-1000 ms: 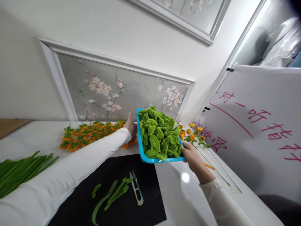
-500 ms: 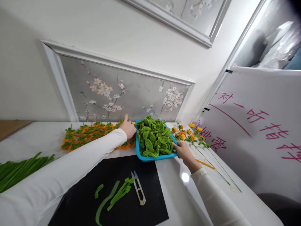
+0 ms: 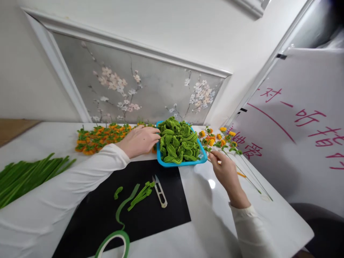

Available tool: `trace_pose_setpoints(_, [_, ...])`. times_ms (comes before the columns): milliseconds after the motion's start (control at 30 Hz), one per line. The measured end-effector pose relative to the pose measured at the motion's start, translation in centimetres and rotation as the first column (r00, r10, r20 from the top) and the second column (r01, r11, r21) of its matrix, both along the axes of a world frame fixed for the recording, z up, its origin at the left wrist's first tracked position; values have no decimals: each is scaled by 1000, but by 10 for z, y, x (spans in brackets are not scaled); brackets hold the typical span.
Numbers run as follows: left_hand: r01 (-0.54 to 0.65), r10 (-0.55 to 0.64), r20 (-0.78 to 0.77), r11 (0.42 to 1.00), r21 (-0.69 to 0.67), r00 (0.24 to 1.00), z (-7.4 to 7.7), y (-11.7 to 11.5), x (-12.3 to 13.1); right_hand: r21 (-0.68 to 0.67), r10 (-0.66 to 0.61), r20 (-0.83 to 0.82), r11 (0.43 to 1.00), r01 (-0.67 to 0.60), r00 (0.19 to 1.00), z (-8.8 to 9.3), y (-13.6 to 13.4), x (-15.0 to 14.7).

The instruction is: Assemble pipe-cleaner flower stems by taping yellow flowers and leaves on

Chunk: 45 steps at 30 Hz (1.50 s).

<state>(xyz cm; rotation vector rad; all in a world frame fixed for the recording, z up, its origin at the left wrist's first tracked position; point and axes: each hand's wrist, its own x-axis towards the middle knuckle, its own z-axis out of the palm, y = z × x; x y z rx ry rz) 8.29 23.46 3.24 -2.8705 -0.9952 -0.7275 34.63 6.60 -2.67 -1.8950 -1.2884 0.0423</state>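
Observation:
A blue tray (image 3: pixel 179 163) heaped with green pipe-cleaner leaves (image 3: pixel 177 141) sits flat on the white table (image 3: pixel 209 222) by the wall. My left hand (image 3: pixel 138 140) lies over the orange flowers (image 3: pixel 99 138), its bent fingers closed against the tray's left rim. My right hand (image 3: pixel 225 171) is just off the tray's right front corner, fingers pinched on a thin flower stem (image 3: pixel 249 183) from the yellow flowers (image 3: pixel 219 138).
A black mat (image 3: pixel 150 222) lies in front of the tray with thread snips (image 3: pixel 160 193), cut green pieces (image 3: pixel 141 191) and a roll of green tape (image 3: pixel 114 243). Green stems (image 3: pixel 24 175) lie at the left. A white board with red writing (image 3: pixel 295 129) leans at the right.
The tray was held up and tilted a second ago; it now rests on the table. My right hand has left the tray's corner and moved onto the flower stems. The view has dropped.

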Motion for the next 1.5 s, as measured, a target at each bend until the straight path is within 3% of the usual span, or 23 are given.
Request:
trace_pose_setpoints(100, [32, -34, -61, 999, -39, 998, 4, -19, -13, 35, 51, 38, 998, -53, 998, 0, -10, -10])
trace_pose_setpoints(267, [-35, 43, 39, 981, -189, 998, 5, -50, -28, 26, 144, -85, 989, -143, 986, -5, -11, -23])
trace_pose_setpoints(400, [-26, 52, 89, 961, -274, 995, -4, -79, -26, 88, 287, -29, 955, -284, 957, -5, -4, -39])
trace_pose_setpoints(500, [50, -24, 101, 965, -258, 995, -14, -91, -19, 148, 350, 74, 922, -358, 934, -2, 8, -50])
trace_pose_setpoints(733, [106, -61, 191, 967, -232, 980, -25, -88, 19, 298, 180, 174, 927, -226, 968, 2, 50, -46])
trace_pose_setpoints(900, [160, -98, 228, 949, -270, 969, -30, -85, 37, 254, 192, 208, 936, -242, 959, 6, 68, -35])
trace_pose_setpoints(1033, [178, -63, 330, 927, -330, 942, -28, -82, 33, 243, 247, 254, 920, -308, 935, 21, 78, -25])
trace_pose_setpoints(1200, [185, 10, 423, 890, -416, 906, -24, -82, 22, 152, 260, 273, 939, -308, 926, 38, 104, -19])
trace_pose_setpoints(1367, [173, -2, 427, 916, -361, 904, -20, -88, 6, 119, 314, 276, 927, -356, 908, 40, 115, -24])
trace_pose_setpoints(1500, [196, -10, 427, 899, -392, 904, -19, -92, -7, 187, 250, 220, 938, -292, 943, 37, 107, -22])
